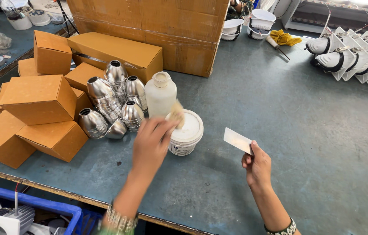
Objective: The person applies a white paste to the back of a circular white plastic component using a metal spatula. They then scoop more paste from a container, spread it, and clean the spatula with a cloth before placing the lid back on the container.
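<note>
White flat card [238, 140] pinched in right hand [257, 164], left hand [150, 141] blurred, perhaps gripping brush [176, 114]

Two bare forearms, no sleeves, left hand [150, 143] with a stack of silvery bangles at the wrist, right hand [257, 164] wearing a dark patterned bangle

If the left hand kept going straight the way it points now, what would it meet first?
The left hand, blurred and holding a small brush, points up and right at the white tub. It would likely meet the tub's top first, with the white plastic bottle just behind; depth is unclear.
</note>
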